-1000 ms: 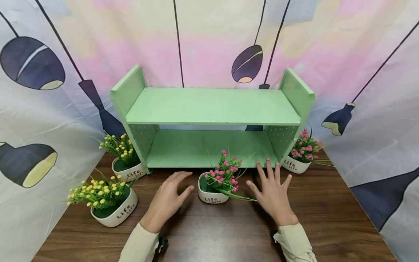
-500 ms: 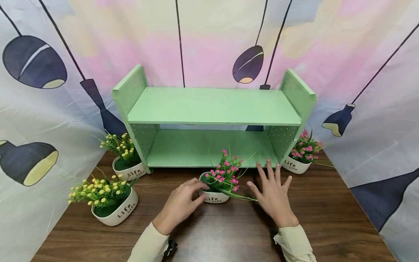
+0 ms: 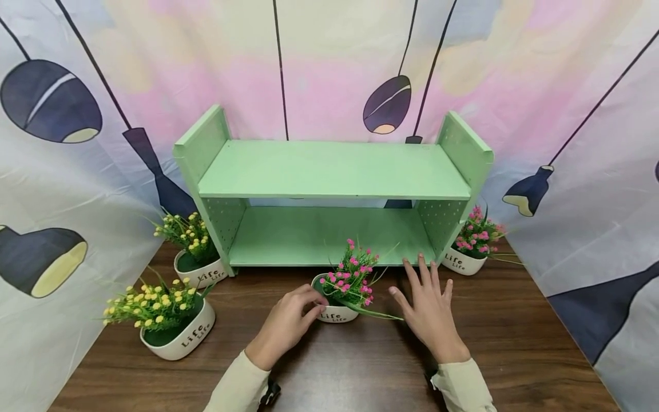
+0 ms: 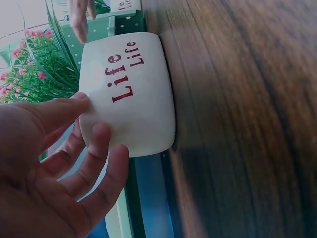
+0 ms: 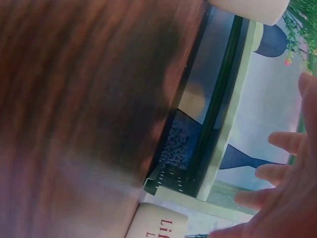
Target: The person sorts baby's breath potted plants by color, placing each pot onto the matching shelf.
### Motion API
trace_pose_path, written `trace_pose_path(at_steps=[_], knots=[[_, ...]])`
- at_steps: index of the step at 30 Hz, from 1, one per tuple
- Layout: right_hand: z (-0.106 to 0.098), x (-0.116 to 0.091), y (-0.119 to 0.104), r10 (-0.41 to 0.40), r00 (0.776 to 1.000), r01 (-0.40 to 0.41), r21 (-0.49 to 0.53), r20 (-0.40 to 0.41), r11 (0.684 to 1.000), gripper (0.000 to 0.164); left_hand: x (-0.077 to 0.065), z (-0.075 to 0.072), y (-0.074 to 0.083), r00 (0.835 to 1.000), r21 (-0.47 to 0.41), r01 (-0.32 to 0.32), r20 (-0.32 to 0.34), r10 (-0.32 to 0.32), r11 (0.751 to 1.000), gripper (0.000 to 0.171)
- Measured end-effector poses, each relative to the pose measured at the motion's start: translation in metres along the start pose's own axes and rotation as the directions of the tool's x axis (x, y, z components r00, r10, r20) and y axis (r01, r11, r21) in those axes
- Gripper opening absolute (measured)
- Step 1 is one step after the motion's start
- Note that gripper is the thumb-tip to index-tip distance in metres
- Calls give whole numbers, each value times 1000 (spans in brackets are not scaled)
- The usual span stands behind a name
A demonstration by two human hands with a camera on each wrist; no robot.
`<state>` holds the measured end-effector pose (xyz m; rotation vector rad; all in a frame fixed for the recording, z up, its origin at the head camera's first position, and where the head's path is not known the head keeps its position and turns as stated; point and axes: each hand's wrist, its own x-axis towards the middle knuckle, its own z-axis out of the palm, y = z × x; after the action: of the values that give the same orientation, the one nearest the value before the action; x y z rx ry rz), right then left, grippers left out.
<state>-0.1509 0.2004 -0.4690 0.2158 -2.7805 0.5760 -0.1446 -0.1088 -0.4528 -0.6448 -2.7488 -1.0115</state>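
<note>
In the head view, a white pot of pink artificial flowers (image 3: 337, 314) stands on the table before a green two-tier shelf (image 3: 329, 171). My left hand (image 3: 285, 324) pinches the left side of its rim, thumb in front and fingers at the back edge. The left wrist view shows the thumb and fingertips against the white pot (image 4: 126, 94) with its "Life" lettering. To the right of the pot, my right hand (image 3: 431, 312) spreads its fingers, tips close to the front edge of the lower shelf. Nothing is in its grasp.
Two white pots of yellow flowers, a near one (image 3: 180, 339) and a far one (image 3: 202, 273), stand on the left. Another pink-flowered pot (image 3: 465, 262) is by the shelf's right side. A printed curtain (image 3: 329, 68) hangs behind the brown wooden table (image 3: 355, 377).
My left hand has moved right from beside the middle pot and taken hold of its rim. My right hand has stayed nearly still, fingers spread.
</note>
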Motion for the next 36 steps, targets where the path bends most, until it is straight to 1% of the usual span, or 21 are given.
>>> trace_pose_path(at_steps=[3,5,10,12,16,20,23,25,29,32,34,36], knots=[[-6,-1,-2,-23,997,26,47,-75,999,68,-1,0,0,1000,-23,5,-4,-5,1000,9],[-12,-1,-5,-45,988,56,76,-146,996,64,-2,-1,0,1000,-20,5,-4,-5,1000,8],[-32,0,-11,-71,952,124,162,-297,979,55,-4,-1,2,1000,30,7,-7,-7,1000,6],[-43,1,-13,-69,936,147,204,-344,968,51,-5,-1,4,1000,59,3,-12,-3,998,6],[-67,8,-17,-76,903,198,252,-423,947,44,-6,0,6,1000,95,-5,-23,7,996,6],[-94,22,-20,-85,873,257,303,-481,918,39,-6,0,6,999,92,-3,-36,6,996,7],[-114,34,-22,-83,858,283,332,-507,900,37,-6,0,5,999,68,-3,-40,6,998,7],[-129,43,-22,-79,849,292,339,-523,894,37,-6,1,4,999,53,-6,-42,8,999,7],[-153,62,-20,-58,812,308,341,-580,888,34,-6,3,1,999,44,-1,-44,3,999,7],[-167,78,-17,-29,785,296,334,-619,895,34,-6,4,2,999,36,5,-41,-4,999,7],[-175,87,-13,-7,776,277,330,-631,902,35,-5,5,2,999,28,8,-37,-7,1000,7],[-183,96,-10,10,778,251,326,-628,912,37,-4,6,3,999,20,8,-39,-7,1000,7]])
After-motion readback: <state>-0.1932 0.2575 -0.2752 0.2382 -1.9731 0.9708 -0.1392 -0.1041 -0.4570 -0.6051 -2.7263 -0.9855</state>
